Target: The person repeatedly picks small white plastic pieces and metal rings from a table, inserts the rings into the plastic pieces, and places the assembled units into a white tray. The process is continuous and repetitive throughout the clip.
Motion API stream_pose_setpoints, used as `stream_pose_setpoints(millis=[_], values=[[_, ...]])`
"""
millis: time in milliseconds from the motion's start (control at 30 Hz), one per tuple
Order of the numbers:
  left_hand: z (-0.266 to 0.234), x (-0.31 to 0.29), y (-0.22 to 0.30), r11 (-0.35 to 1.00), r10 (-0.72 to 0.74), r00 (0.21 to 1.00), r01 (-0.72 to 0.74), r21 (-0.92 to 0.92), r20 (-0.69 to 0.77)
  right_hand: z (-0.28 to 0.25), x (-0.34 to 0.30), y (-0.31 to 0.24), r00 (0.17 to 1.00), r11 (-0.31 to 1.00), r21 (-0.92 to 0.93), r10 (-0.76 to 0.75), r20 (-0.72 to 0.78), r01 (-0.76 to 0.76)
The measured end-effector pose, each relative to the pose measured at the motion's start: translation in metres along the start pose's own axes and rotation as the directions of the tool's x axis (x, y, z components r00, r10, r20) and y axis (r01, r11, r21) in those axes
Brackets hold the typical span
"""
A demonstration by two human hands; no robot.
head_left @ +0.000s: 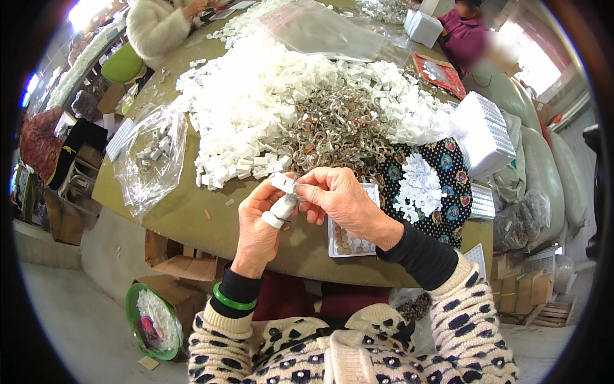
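A small white plastic rectangular piece [283, 183] with a dark slot is held up above the table's near edge. My left hand [254, 224] is closed round it, its thumb wrapped in a white cover. With thumb and fingers pinched, my right hand [344, 200] grips the piece's right end; whatever else those fingers hold is hidden. Beyond the hands lie a large heap of white plastic pieces [246, 96] and a pile of small bent metal parts [339, 125]. Partly under my right hand, a white tray [333, 240] contains round brownish and pale discs.
A dark patterned cloth [451, 221] bearing small white pieces [419, 189] lies right, beside stacked white trays [487, 137]. A clear plastic bag [150, 173] lies left. Two people sit across the table [185, 217]. Cardboard boxes and a green basket [131, 310] stand low on the left.
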State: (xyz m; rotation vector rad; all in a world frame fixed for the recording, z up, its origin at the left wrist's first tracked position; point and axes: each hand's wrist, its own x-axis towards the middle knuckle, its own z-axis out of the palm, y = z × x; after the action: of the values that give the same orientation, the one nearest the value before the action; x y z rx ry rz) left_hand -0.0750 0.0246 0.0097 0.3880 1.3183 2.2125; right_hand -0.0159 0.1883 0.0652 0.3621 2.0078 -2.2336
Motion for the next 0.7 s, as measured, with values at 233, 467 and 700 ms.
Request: stream_pose_setpoints(millis=[233, 467, 700], values=[[0.012, 0.004, -0.005, 0.996, -0.009, 0.999, 0.005, -0.09, -0.04, -0.005, 0.002, -0.001, 1.0, 0.99, -0.138, 0.013, 0.012, -0.011], [0.013, -0.012, -0.01, 0.939, -0.341, 0.929, 0.343, 0.009, 0.14, -0.115, 0.07, -0.027, 0.537, 0.277, -0.956, -0.823, -0.183, 0.098], [0.002, 0.004, -0.007, 0.998, -0.059, 0.987, 0.06, 0.007, -0.15, -0.171, 0.12, -0.027, 0.753, 0.536, -0.844, -0.543, -0.372, -0.03]])
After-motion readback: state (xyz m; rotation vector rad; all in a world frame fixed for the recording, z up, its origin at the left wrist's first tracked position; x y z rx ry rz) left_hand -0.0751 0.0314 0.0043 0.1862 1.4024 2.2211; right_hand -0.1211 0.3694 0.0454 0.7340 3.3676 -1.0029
